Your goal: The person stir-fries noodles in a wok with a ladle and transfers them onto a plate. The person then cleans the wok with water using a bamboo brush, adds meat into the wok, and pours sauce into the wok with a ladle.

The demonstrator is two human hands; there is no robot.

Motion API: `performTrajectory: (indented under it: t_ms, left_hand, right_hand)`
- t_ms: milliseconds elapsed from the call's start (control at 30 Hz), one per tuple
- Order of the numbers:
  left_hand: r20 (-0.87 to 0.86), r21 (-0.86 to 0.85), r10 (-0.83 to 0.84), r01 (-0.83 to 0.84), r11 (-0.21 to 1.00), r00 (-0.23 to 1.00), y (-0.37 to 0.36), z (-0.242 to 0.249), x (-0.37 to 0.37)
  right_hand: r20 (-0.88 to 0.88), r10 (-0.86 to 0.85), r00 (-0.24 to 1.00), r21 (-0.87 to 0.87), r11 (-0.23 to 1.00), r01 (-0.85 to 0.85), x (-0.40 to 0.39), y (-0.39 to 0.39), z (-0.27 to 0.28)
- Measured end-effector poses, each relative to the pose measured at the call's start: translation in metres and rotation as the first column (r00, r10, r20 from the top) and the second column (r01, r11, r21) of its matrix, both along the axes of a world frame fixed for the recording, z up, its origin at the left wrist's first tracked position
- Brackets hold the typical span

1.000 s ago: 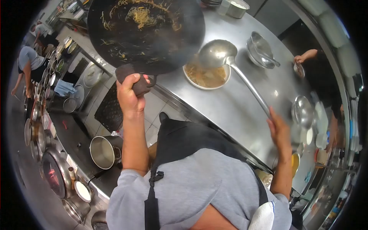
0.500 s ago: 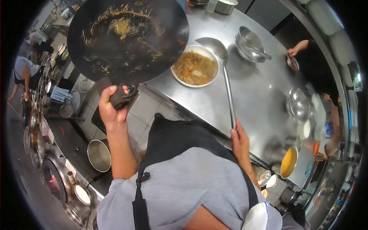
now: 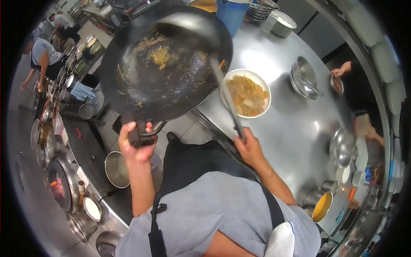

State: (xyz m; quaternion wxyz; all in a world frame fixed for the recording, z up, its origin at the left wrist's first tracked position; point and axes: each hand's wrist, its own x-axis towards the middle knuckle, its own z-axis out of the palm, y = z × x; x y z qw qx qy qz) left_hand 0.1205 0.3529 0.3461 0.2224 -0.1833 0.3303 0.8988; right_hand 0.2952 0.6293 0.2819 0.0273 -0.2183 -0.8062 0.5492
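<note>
My left hand point(image 3: 140, 143) is closed round the handle of a big black wok point(image 3: 145, 96), whose inside faces me. Noodle strands point(image 3: 162, 56) and scraps cling to its dark surface. In my right hand point(image 3: 250, 147) is the long handle of a steel ladle point(image 3: 226, 92). Its bowl, smeared by motion, is over the wok's far side. The handle crosses in front of the left rim of a white bowl point(image 3: 267, 103) on the steel counter. Cooked noodles point(image 3: 246, 94) with bits of vegetable fill that bowl.
Steel mixing bowls point(image 3: 304, 77) stand on the counter point(image 3: 278, 141), with a blue container point(image 3: 233, 17) behind. A pot of yellow liquid point(image 3: 322, 207) is at lower right. At left are a lit burner point(image 3: 58, 184) and an empty pot point(image 3: 116, 169). Another person's hand point(image 3: 342, 69) holds a small bowl at right.
The ladle has gone from the counter beside the noodle bowl up into the wok, with my right hand moving left. In the view, the wok and the noodle bowl sit farther right and lower.
</note>
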Motion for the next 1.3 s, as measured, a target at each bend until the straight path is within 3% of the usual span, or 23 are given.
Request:
performTrajectory:
  t_ms: [100,167,300,400,500,600,667,800,867,900,967,1000,1167,1300]
  left_hand:
    - [-0.028,0.025,0.009,-0.008,1.000,1.000,-0.035,-0.012,-0.012]
    - [-0.016,-0.025,0.126,-0.126,0.992,0.992,-0.067,-0.017,-0.025]
    - [-0.070,-0.039,0.263,-0.266,0.963,0.962,-0.133,-0.026,-0.062]
    - [-0.058,-0.151,0.510,-0.512,0.845,0.858,-0.179,-0.023,-0.092]
    - [-0.048,-0.165,0.643,-0.641,0.750,0.764,-0.229,-0.021,-0.117]
    - [-0.050,-0.038,0.746,-0.748,0.663,0.664,-0.293,-0.034,-0.138]
    - [-0.070,-0.013,0.783,-0.785,0.619,0.619,-0.324,-0.037,-0.148]
    - [-0.066,-0.019,0.912,-0.914,0.405,0.405,-0.361,-0.044,-0.173]
    - [-0.103,-0.026,0.948,-0.953,0.300,0.301,-0.360,-0.050,-0.172]
    - [-0.141,-0.025,0.968,-0.978,0.208,0.209,-0.356,-0.053,-0.173]
    - [-0.121,-0.077,0.982,-0.988,0.133,0.142,-0.341,-0.055,-0.181]
    - [-0.130,-0.093,0.986,-0.991,0.091,0.103,-0.336,-0.060,-0.186]
    - [-0.137,-0.122,0.972,-0.971,-0.208,-0.191,-0.294,-0.057,-0.243]
    - [-0.149,-0.202,0.942,-0.923,-0.327,-0.301,-0.302,-0.077,-0.301]
  right_hand:
    - [-0.071,0.093,0.993,-0.005,0.996,-0.093,-0.044,-0.020,-0.008]
    - [-0.111,0.165,0.980,0.019,0.986,-0.164,-0.073,-0.036,-0.013]
    - [-0.154,0.205,0.967,-0.094,0.971,-0.221,-0.142,-0.071,-0.018]
    - [-0.186,0.238,0.953,-0.044,0.967,-0.250,-0.190,-0.094,-0.019]
    - [-0.097,0.174,0.980,-0.291,0.937,-0.195,-0.236,-0.113,-0.005]
    - [-0.180,0.252,0.951,-0.162,0.946,-0.282,-0.279,-0.126,-0.002]
    - [-0.002,0.238,0.971,-0.265,0.936,-0.230,-0.302,-0.135,0.003]
    - [-0.039,0.317,0.948,-0.331,0.891,-0.311,-0.369,-0.148,-0.021]
    - [-0.084,0.311,0.947,-0.501,0.808,-0.310,-0.414,-0.144,-0.047]
    - [-0.107,0.395,0.912,-0.526,0.756,-0.389,-0.441,-0.142,-0.058]
    - [-0.001,0.415,0.910,-0.579,0.742,-0.339,-0.499,-0.141,-0.077]
    - [-0.012,0.496,0.868,-0.604,0.689,-0.401,-0.530,-0.148,-0.087]
    - [-0.166,0.609,0.776,-0.581,0.575,-0.576,-0.666,-0.169,-0.127]
    - [-0.118,0.773,0.623,-0.517,0.488,-0.703,-0.790,-0.231,-0.150]
